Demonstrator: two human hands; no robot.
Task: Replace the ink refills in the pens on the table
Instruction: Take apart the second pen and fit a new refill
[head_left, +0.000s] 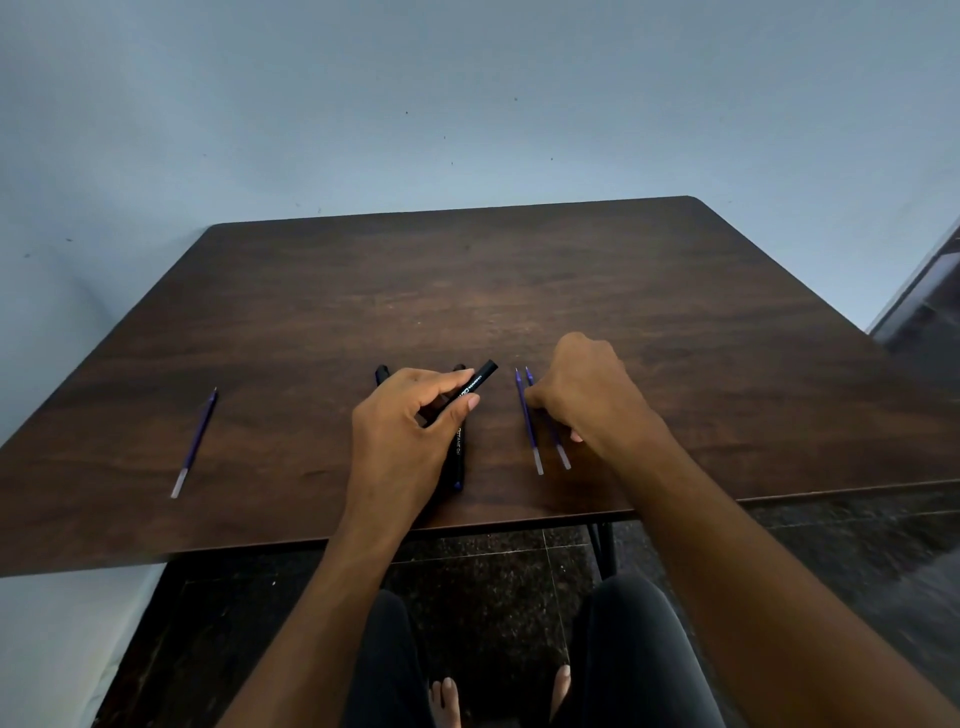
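My left hand (405, 431) pinches a black pen barrel (470, 389) between thumb and fingers, its far end tilted up over the dark wooden table (571, 291). My right hand (587, 395), fingers curled, closes on one of two purple refills (530, 423) lying side by side. Another black pen (458, 457) lies beneath my left hand; a third pen's end (382, 372) shows beyond it. A lone refill (196, 447) lies far left.

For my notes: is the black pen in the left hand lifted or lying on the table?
Lifted: the left hand holds the black pen tilted above the table.
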